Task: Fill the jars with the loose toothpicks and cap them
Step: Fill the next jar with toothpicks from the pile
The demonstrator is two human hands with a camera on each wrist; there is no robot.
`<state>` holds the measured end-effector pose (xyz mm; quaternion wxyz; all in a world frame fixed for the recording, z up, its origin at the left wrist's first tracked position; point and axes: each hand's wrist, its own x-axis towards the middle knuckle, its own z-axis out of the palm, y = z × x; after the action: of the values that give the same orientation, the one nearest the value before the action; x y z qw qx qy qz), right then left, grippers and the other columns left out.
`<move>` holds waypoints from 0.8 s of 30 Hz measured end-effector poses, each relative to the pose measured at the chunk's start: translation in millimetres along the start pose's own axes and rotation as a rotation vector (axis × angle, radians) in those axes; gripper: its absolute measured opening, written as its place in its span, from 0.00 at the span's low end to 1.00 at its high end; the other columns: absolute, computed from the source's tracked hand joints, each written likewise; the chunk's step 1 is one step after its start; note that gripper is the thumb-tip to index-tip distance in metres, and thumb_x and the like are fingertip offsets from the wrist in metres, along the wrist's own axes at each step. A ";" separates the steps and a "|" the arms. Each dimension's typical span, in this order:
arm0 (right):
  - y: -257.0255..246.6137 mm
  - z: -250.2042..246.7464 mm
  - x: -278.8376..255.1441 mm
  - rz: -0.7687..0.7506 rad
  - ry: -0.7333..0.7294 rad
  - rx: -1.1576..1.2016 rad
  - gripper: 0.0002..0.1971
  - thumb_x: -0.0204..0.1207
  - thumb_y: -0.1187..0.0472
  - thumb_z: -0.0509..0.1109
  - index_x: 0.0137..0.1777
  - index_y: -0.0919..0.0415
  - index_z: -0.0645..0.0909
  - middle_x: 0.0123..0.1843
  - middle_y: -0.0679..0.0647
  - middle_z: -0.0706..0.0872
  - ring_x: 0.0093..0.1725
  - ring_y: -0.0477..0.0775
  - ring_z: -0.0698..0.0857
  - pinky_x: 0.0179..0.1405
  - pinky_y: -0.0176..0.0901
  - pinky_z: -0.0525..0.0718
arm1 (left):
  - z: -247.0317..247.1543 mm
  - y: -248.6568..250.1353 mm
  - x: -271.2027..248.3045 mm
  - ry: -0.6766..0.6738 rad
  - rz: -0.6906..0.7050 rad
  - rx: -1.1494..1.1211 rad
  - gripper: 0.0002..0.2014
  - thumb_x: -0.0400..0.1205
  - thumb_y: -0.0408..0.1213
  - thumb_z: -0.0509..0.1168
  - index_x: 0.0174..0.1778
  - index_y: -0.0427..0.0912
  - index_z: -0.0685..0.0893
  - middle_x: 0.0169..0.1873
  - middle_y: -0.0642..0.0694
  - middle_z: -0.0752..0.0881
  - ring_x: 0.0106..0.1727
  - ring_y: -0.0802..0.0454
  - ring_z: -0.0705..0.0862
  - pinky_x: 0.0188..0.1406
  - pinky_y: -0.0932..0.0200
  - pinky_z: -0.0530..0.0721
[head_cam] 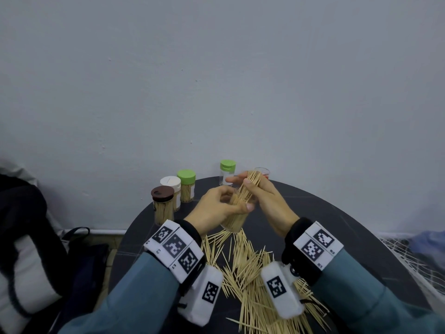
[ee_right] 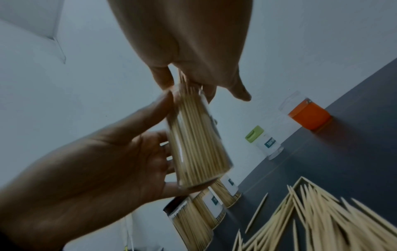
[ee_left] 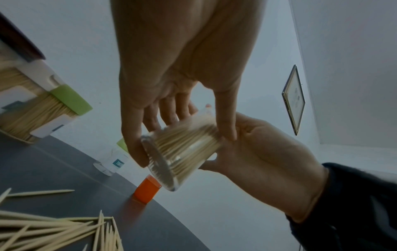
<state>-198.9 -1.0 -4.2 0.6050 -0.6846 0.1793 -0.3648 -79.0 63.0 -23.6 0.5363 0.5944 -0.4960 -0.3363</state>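
Observation:
My left hand [head_cam: 218,207] grips a clear uncapped jar [head_cam: 235,219], tilted above the table with its mouth towards the wall. The jar [ee_left: 182,152] is packed with toothpicks. My right hand [head_cam: 242,181] pinches a bundle of toothpicks [head_cam: 251,183] whose lower ends sit in the jar mouth. From the right wrist, the jar [ee_right: 197,144] lies in the left palm. A heap of loose toothpicks [head_cam: 252,273] is spread on the dark round table [head_cam: 337,225] under my wrists.
Three filled, capped jars stand at the table's back left: brown cap [head_cam: 162,203], white cap [head_cam: 171,185], green cap [head_cam: 186,183]. Behind my hands stand a green-capped jar [head_cam: 227,171] with no toothpicks visible inside and a clear jar upside down on an orange cap [ee_right: 308,116]. A wall rises just behind.

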 end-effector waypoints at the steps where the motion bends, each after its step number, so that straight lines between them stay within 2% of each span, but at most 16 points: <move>1: -2.3 -0.8 -0.3 0.001 -0.002 0.036 0.09 0.85 0.64 0.54 0.57 0.63 0.75 0.55 0.57 0.86 0.53 0.48 0.86 0.46 0.33 0.85 | -0.2 0.1 -0.5 -0.008 -0.003 -0.001 0.23 0.71 0.41 0.78 0.59 0.40 0.81 0.50 0.47 0.86 0.55 0.53 0.83 0.44 0.62 0.79; 3: -6.4 -2.5 -0.3 -0.011 0.009 0.046 0.09 0.85 0.61 0.53 0.54 0.60 0.75 0.52 0.56 0.87 0.50 0.47 0.87 0.42 0.32 0.84 | -0.2 -0.1 -0.9 -0.020 -0.010 0.005 0.28 0.66 0.46 0.80 0.60 0.40 0.81 0.54 0.45 0.86 0.59 0.51 0.83 0.57 0.56 0.81; 4: -7.7 -3.4 -0.4 -0.020 0.011 0.048 0.10 0.85 0.59 0.52 0.52 0.60 0.75 0.51 0.56 0.87 0.49 0.46 0.87 0.41 0.32 0.84 | -0.1 0.1 -1.3 -0.027 -0.012 0.013 0.28 0.66 0.46 0.80 0.60 0.40 0.81 0.55 0.45 0.86 0.59 0.52 0.83 0.58 0.56 0.80; 8: -6.7 -4.7 0.0 -0.054 0.030 0.045 0.12 0.87 0.61 0.48 0.47 0.61 0.72 0.48 0.57 0.88 0.45 0.42 0.88 0.40 0.30 0.83 | 2.6 3.0 -4.7 -0.072 0.003 0.039 0.20 0.72 0.39 0.76 0.59 0.41 0.82 0.50 0.49 0.86 0.54 0.58 0.82 0.49 0.64 0.77; 10: -3.5 -4.3 -0.3 -0.063 0.033 0.046 0.11 0.87 0.62 0.47 0.47 0.61 0.69 0.47 0.57 0.88 0.45 0.42 0.89 0.39 0.30 0.83 | 4.4 3.7 -6.5 -0.097 0.010 0.053 0.17 0.72 0.39 0.76 0.56 0.43 0.83 0.46 0.52 0.85 0.52 0.58 0.82 0.46 0.65 0.76; 14: 3.4 -4.6 -1.7 -0.104 0.028 0.051 0.10 0.87 0.64 0.47 0.51 0.59 0.70 0.46 0.60 0.88 0.46 0.49 0.89 0.38 0.35 0.84 | 5.5 4.8 -8.3 -0.115 0.009 0.053 0.16 0.73 0.39 0.75 0.55 0.43 0.83 0.45 0.52 0.85 0.51 0.58 0.82 0.45 0.64 0.76; 17: 6.1 -7.3 -1.4 -0.125 0.046 0.019 0.12 0.86 0.66 0.48 0.48 0.60 0.73 0.49 0.62 0.87 0.50 0.52 0.87 0.46 0.37 0.85 | 3.4 6.6 -7.8 -0.088 0.009 0.018 0.18 0.73 0.39 0.75 0.57 0.41 0.83 0.47 0.50 0.86 0.52 0.57 0.83 0.44 0.63 0.78; 20: 6.6 -10.0 -2.1 -0.127 0.044 -0.040 0.14 0.86 0.66 0.50 0.44 0.61 0.75 0.53 0.61 0.87 0.53 0.52 0.85 0.52 0.34 0.83 | 1.1 7.3 -6.5 -0.055 0.003 -0.016 0.16 0.73 0.38 0.75 0.55 0.43 0.81 0.48 0.50 0.85 0.52 0.56 0.83 0.47 0.63 0.80; 24: 6.0 -9.5 -3.5 -0.114 0.011 -0.092 0.15 0.86 0.62 0.50 0.46 0.64 0.77 0.54 0.60 0.88 0.51 0.46 0.87 0.50 0.29 0.81 | 0.9 8.2 -7.1 -0.049 -0.002 -0.038 0.15 0.74 0.37 0.74 0.55 0.44 0.81 0.47 0.51 0.85 0.51 0.58 0.83 0.44 0.64 0.79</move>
<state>-206.9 -6.4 -10.9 0.5501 -0.7189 0.1600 -0.3937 -83.7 70.0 -16.8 0.5347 0.5763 -0.5018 -0.3607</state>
